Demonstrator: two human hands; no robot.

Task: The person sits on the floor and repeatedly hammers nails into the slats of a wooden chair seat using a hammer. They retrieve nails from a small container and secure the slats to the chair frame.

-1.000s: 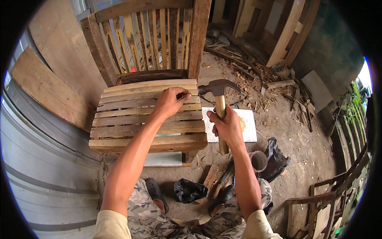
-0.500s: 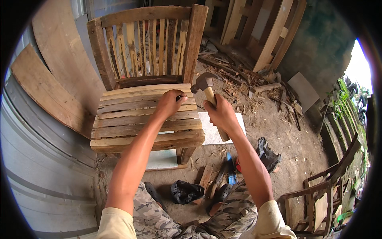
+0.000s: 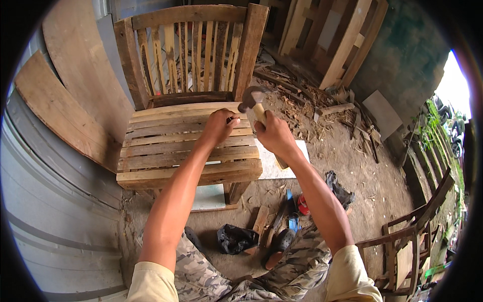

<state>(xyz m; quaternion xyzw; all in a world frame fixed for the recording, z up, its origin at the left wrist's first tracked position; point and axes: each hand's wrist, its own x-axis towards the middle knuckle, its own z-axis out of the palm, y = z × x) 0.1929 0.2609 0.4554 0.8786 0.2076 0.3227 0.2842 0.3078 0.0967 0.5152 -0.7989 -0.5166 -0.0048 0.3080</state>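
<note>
Slatted wooden chair [image 3: 171, 137], the landmark: one, standing upright, high back on the far side, seat of spaced, weathered slats.

Left hand [image 3: 219, 126]: over the chair's seat, toward its right rear part; fingers drawn together in a narrow pinch close above the slats. Whether anything small sits between the fingertips, cannot tell.

Right hand [image 3: 276, 133]: just beyond the chair's right edge; closed around the wooden handle of a hammer.

Hammer [image 3: 259, 113]: one, dark claw head, pale handle, tilted; head slightly blurred, near the chair's right rear corner and just beside the left fingertips. Contact between head and seat, cannot tell.

White panel [image 3: 269, 168]: flat on the ground, right of the chair.

Black plastic bag [image 3: 235, 239]: crumpled, on the ground in front of the chair.

Wood offcut [image 3: 260, 219]: in front of the chair, near the bag.

Red object [image 3: 303, 204]: in front and to the right of the chair, partly hidden by the right forearm.

Curved boards [image 3: 65, 110]: two, leaning left of the chair.
</note>
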